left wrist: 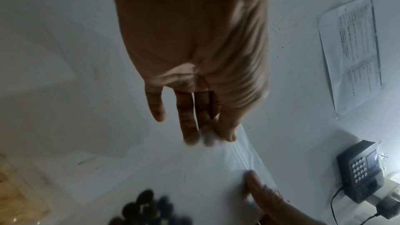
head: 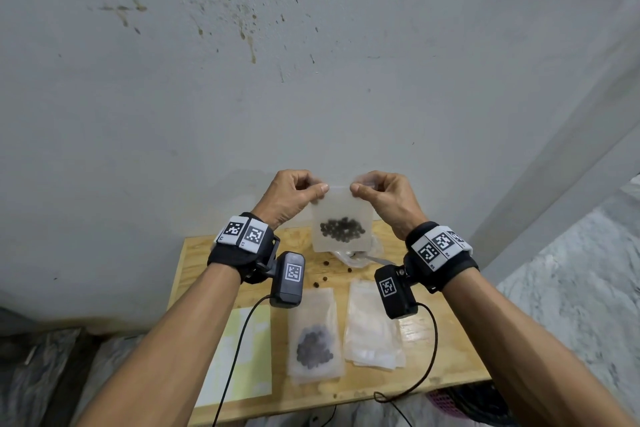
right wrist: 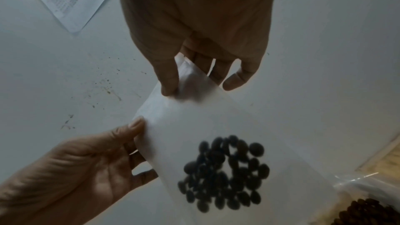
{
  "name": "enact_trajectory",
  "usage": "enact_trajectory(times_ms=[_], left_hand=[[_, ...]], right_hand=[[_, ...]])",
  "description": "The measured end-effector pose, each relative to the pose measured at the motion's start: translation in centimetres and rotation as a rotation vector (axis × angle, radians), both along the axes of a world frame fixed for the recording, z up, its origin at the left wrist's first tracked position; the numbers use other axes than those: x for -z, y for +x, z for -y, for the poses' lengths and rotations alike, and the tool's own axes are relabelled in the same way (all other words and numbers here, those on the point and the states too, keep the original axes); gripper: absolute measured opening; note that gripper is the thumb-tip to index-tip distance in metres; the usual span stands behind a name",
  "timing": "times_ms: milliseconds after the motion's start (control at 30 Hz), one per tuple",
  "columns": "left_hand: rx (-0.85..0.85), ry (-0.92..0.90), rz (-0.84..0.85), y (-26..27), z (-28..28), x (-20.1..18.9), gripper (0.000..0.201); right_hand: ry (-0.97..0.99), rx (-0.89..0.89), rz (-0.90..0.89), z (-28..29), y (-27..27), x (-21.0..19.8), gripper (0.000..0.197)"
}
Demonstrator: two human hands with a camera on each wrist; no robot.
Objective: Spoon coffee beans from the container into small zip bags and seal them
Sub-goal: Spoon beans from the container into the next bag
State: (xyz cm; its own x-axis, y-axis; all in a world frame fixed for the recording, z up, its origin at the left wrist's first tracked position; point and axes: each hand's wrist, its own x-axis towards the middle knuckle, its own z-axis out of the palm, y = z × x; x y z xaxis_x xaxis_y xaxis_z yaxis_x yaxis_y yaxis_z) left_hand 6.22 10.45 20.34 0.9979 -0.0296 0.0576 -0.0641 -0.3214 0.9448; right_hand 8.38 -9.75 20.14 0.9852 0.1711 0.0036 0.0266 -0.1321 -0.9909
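I hold a small frosted zip bag point(head: 341, 215) up in front of the wall, with dark coffee beans point(head: 342, 229) settled at its bottom. My left hand point(head: 294, 192) pinches the bag's top left corner and my right hand point(head: 382, 194) pinches the top right corner, thumbs toward me along the zip strip. In the right wrist view the bag point(right wrist: 194, 126) hangs from the right fingers point(right wrist: 168, 78) and the beans point(right wrist: 225, 175) show through it. In the left wrist view the zip strip point(left wrist: 244, 151) runs between both hands. The bean container point(head: 356, 255) sits on the table behind the bag, mostly hidden.
On the wooden table point(head: 201, 253) lie a filled bag point(head: 315, 336), a stack of empty bags point(head: 374, 326), a yellowish paper sheet point(head: 242, 354) and loose beans point(head: 323, 279). Cables trail from both wrist cameras. A keypad device point(left wrist: 361, 172) hangs on the wall.
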Motion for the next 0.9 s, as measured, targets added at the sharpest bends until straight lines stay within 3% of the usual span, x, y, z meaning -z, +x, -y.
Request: enact_trajectory(times_ms=[233, 433, 600, 667, 767, 900], left_hand=[[-0.049, 0.018, 0.010, -0.2, -0.2, 0.2, 0.009], [-0.018, -0.092, -0.123, -1.3, -0.7, 1.7, 0.007], [-0.172, -0.135, -0.176, -2.7, -1.2, 4.2, 0.007], [-0.233, -0.124, -0.214, -3.3, -1.9, 5.9, 0.009], [-0.277, -0.034, -0.313, -5.1, -2.5, 9.7, 0.009], [-0.250, 0.460, -0.359, -8.7, -2.4, 15.3, 0.056]], right_hand=[[0.084, -0.027, -0.081, 0.2, -0.5, 0.9, 0.005], [0.097, -0.008, -0.130, 0.1, -1.5, 2.8, 0.009], [0.019, -0.146, -0.352, -0.3, -3.7, 7.2, 0.016], [-0.034, -0.177, -0.438, -0.7, -5.0, 9.6, 0.003], [-0.100, -0.137, -0.517, -1.5, -6.6, 13.4, 0.016], [-0.231, -0.075, -0.612, -2.6, -8.1, 18.0, 0.025]])
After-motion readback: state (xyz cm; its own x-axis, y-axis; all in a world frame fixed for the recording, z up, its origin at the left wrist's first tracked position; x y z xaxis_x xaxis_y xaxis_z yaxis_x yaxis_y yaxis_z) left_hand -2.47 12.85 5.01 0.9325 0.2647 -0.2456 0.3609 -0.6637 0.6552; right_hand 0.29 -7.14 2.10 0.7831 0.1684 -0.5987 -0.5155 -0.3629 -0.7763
